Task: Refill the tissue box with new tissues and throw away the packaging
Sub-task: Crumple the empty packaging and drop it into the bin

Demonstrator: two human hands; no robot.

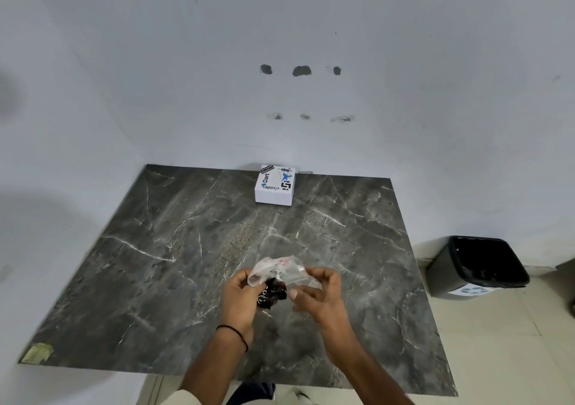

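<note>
A crumpled clear-and-black plastic wrapper [275, 280] is pinched between the left hand [241, 299] and right hand [317, 292] above the dark marble table [155, 264].

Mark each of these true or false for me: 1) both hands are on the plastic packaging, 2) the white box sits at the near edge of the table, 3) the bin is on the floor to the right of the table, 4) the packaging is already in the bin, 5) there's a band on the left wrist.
1) True: the left hand and right hand both grip the crumpled plastic packaging above the table.
2) False: the white box sits at the far edge, by the wall.
3) True: the black bin stands on the floor to the right.
4) False: the packaging is in the hands, not yet binned.
5) True: a dark band circles the left wrist.
</note>
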